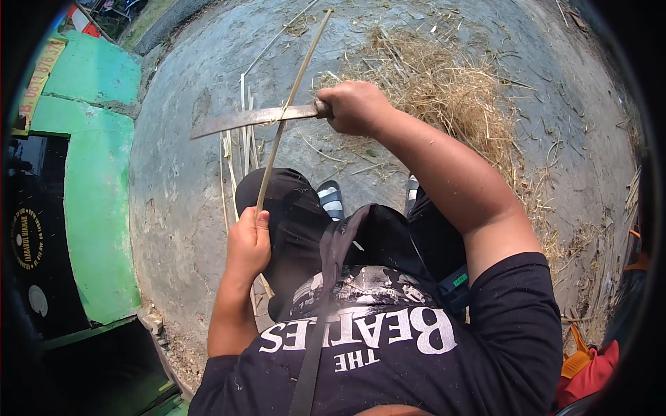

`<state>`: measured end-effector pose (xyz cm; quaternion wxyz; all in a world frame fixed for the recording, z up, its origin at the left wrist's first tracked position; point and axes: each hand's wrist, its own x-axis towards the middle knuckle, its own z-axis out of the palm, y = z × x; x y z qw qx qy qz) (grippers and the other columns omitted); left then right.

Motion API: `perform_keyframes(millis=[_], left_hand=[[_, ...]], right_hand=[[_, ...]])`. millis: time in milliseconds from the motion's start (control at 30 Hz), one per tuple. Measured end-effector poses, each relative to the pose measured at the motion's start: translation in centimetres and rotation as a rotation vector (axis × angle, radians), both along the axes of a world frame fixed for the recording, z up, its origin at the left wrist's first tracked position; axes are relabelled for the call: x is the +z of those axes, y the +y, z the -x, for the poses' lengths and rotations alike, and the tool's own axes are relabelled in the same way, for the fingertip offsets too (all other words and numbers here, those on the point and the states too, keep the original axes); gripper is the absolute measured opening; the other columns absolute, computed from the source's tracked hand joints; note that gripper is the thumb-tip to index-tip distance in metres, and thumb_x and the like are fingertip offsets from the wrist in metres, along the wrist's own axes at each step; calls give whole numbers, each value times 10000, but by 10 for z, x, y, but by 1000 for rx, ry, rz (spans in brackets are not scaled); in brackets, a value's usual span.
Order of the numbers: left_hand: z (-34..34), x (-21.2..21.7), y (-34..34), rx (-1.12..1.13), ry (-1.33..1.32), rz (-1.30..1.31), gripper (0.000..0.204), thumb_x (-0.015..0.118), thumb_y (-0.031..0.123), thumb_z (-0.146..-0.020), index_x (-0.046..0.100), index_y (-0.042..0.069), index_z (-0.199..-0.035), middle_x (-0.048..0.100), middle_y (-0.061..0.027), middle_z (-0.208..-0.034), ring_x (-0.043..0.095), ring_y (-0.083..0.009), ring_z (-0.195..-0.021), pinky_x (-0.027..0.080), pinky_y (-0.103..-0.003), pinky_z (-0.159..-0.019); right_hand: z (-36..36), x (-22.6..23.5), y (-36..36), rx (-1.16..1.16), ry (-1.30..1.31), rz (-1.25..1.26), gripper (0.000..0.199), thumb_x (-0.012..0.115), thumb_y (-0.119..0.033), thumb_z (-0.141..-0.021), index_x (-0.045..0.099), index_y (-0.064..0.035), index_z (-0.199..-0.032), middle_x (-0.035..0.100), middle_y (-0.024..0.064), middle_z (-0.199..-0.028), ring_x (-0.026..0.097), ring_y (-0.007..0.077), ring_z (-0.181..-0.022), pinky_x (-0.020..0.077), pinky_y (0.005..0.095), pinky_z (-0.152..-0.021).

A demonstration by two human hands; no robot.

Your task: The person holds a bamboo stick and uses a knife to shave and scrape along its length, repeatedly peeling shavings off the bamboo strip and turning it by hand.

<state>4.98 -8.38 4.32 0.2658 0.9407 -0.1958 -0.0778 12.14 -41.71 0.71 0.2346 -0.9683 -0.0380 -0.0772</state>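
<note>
Over on the left stands a green painted wall (97, 201), and beside it the bare concrete ground (173, 180) runs under everything. The person's left hand (248, 244) sits above the left knee, fingers curled tight around the lower end of a long thin bamboo strip (288, 97). From that fist the strip rises at a slant, up and to the right, well past the blade. A few loose split slivers (243, 132) lie on the ground just behind it. The long knife (253, 118) lies nearly level across the strip, its edge touching the strip where the two cross, its tip pointing left. The right hand (354, 106) is closed fully around the knife's handle, arm stretched forward. Below, between the knees, two striped sandals (331, 199) show on the ground. Further right a heap of dry straw-like shavings (451, 97) spreads over the concrete, and at the far lower right lies a bit of red cloth (593, 374).
</note>
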Motion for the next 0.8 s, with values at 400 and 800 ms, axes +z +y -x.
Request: perform_keyframes(millis=[400,800], left_hand=[[32,4,48,-33,96,10,349,521,305,-1081,590,-14,-957,592,-196,-690,596,-369,-625,455,-424,-597],[47,7,84,-5,135,-51,319,543,280,-1071,603,-17,-971,584,-183,-671,585,-339,-598,448,-409,-579]], right_hand=[[-9,-18,-22,-181,52,-28,156,651,-213,-845,731,-155,-966,744,132,-932,723,361,-901,575,478,-788],[-8,-15,-32,-142,100,17,152,654,-195,-857,735,-174,-985,745,125,-946,720,344,-933,577,469,-807]])
